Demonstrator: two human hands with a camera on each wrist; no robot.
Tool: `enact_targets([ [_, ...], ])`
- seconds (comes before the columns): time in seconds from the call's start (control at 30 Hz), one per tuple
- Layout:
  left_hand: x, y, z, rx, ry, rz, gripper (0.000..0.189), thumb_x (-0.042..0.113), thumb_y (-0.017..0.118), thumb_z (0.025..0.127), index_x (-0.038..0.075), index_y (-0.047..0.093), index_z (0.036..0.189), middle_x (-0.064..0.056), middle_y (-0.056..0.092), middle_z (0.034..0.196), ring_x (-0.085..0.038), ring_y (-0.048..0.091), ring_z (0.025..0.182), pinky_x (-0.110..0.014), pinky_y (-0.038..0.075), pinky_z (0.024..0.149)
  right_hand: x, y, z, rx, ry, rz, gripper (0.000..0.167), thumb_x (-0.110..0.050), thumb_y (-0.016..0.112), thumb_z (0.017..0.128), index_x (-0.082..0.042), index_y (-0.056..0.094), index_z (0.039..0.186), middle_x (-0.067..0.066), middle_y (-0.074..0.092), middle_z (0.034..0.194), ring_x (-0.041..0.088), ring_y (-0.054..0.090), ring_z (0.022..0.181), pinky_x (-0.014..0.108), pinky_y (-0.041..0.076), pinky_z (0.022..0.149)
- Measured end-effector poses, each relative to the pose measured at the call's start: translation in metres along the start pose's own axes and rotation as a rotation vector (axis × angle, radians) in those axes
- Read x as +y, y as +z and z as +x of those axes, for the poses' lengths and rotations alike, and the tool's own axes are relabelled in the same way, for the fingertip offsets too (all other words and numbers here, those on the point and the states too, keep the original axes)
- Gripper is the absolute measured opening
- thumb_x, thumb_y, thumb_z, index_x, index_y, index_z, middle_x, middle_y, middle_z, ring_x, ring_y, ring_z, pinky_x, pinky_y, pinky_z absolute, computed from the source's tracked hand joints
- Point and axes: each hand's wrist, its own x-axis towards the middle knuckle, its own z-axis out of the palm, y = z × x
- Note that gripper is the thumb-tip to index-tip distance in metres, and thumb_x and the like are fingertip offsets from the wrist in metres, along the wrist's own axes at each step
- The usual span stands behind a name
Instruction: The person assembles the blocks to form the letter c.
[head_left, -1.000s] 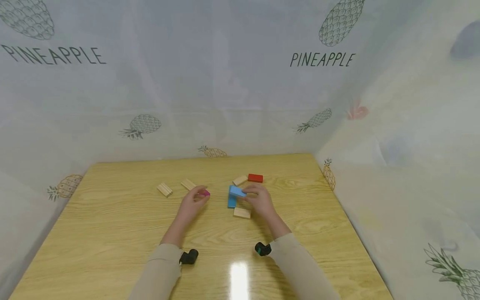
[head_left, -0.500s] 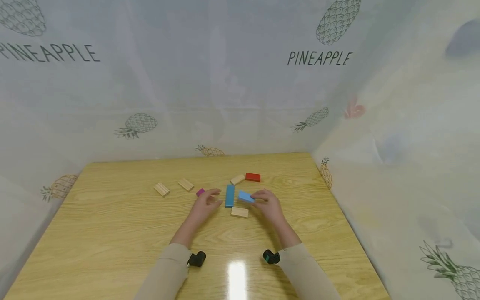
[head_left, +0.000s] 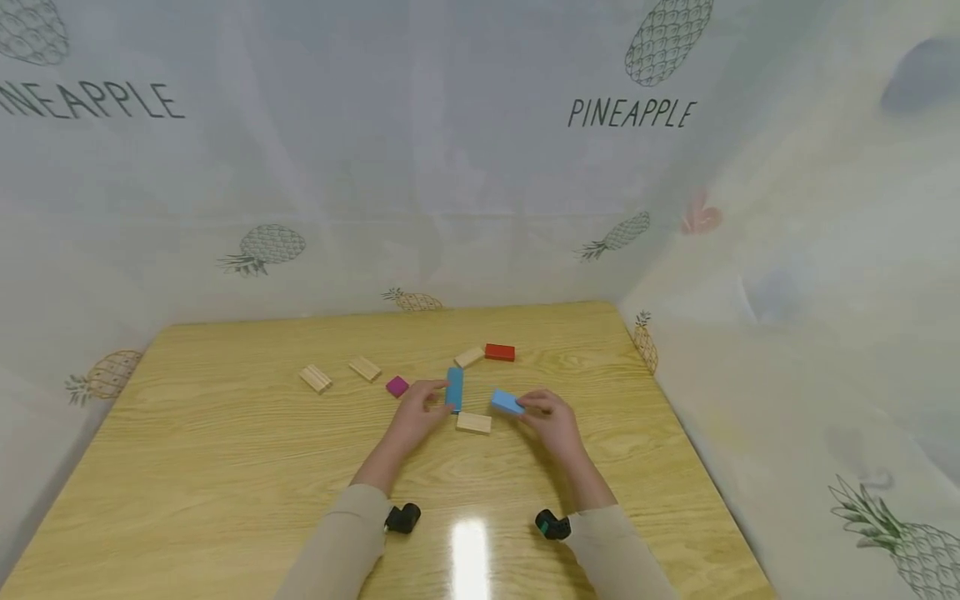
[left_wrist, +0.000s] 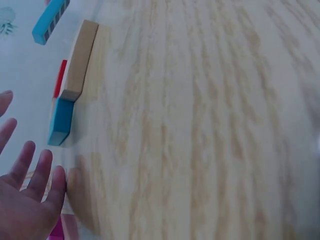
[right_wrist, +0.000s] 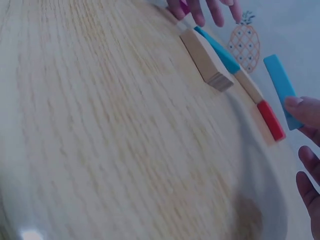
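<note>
Counting 8 blocks in all: 2 blue, 4 wood, 1 red, 1 magenta. In right hand [head_left: 553,423]: narrow pinch, thumb against fingers, holding 1 of 2 blues, the held blue block [head_left: 507,403], gripped by its right end, raised clear of the table [head_left: 225,467]. In left hand [head_left: 417,415]: no load, thumb and fingers wide apart. Just off those fingertips: the second blue, the flat blue block [head_left: 454,388], lying lengthwise away from the body; can't tell contact.

Relative to right grip:
- just left and a bit nearer the body: 1 of 4 woods, the near wood block [head_left: 474,423], by the near end of the flat blue block
- beyond, to the left: 1 wood, the far wood block [head_left: 469,357], with 1 red block [head_left: 500,352] just beside it on the right

Beyond left hand, to its left: 1 magenta block [head_left: 397,387], then 2 woods, the middle wood block [head_left: 365,368] and the outermost wood block [head_left: 316,378].

Behind both grips: 1 pineapple-print curtain [head_left: 360,167]. Behind the hands, on wrists: 2 black cameras [head_left: 403,518].
</note>
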Motion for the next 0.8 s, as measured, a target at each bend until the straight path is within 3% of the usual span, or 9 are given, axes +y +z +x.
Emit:
enact_targets([
  [0.37,-0.001,0.007,0.005,-0.011,0.015,0.055,0.05,0.017,0.076,0.086,0.005,0.059,0.131,-0.019,0.05,0.13,-0.036,0.05,0.118,-0.051,0.041,0.102,0.019,-0.003,-0.012,0.019,0.047,0.029,0.022,-0.002,0.075,0.084,-0.01,0.077,0.103,0.002,0.065,0.11,0.023,0.058,0.105,0.029,0.053,0.082],
  [0.6,-0.006,0.011,0.006,-0.004,-0.034,0.135,0.058,0.024,0.082,0.081,0.008,0.059,0.132,-0.02,0.047,0.133,-0.039,0.041,0.126,-0.055,0.034,0.105,0.027,0.001,-0.016,0.016,0.01,0.017,0.021,-0.002,0.077,0.082,-0.011,0.078,0.102,0.001,0.067,0.109,0.025,0.056,0.11,0.04,0.05,0.091],
  [0.8,-0.007,0.013,0.004,-0.018,-0.004,0.187,0.06,0.026,0.082,0.079,0.007,0.059,0.131,-0.02,0.049,0.133,-0.042,0.036,0.128,-0.057,0.03,0.107,0.032,0.003,-0.019,0.012,-0.027,-0.033,0.02,-0.005,0.078,0.082,-0.014,0.078,0.1,-0.002,0.067,0.108,0.023,0.054,0.109,0.044,0.047,0.092],
])
